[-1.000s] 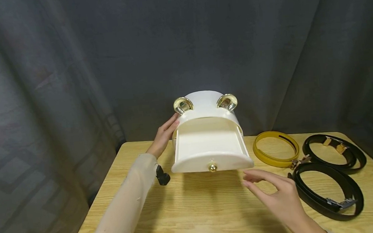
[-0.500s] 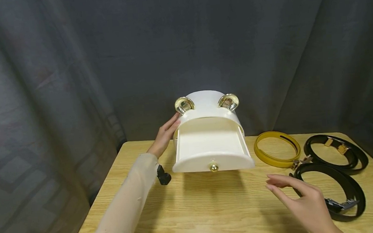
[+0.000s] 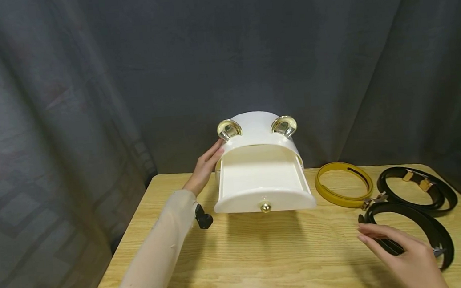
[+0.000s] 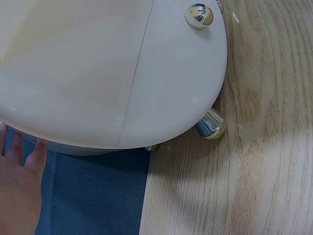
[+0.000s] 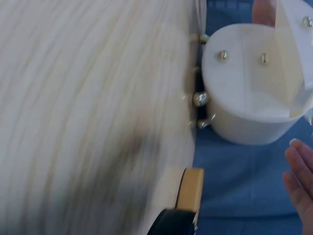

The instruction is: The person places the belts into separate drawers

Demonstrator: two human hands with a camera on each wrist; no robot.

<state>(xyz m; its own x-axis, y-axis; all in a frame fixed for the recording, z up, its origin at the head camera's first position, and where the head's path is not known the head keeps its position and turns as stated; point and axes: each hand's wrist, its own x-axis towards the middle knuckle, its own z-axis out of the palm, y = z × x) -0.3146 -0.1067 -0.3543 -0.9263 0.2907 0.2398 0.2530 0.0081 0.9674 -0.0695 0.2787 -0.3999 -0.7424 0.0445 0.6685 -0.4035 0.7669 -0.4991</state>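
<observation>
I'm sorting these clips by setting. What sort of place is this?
Probably a staged recording corner rather than a lived-in room: a dark grey curtain closes off the whole background, and a small wooden table carries only a white drawer box and three coiled belts.

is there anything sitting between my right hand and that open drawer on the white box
Nothing visible does. The right hand hovers over the near black belt at the table's right, and the bare wooden table lies between it and the open drawer. The yellow belt lies farther back, off that line.
</observation>
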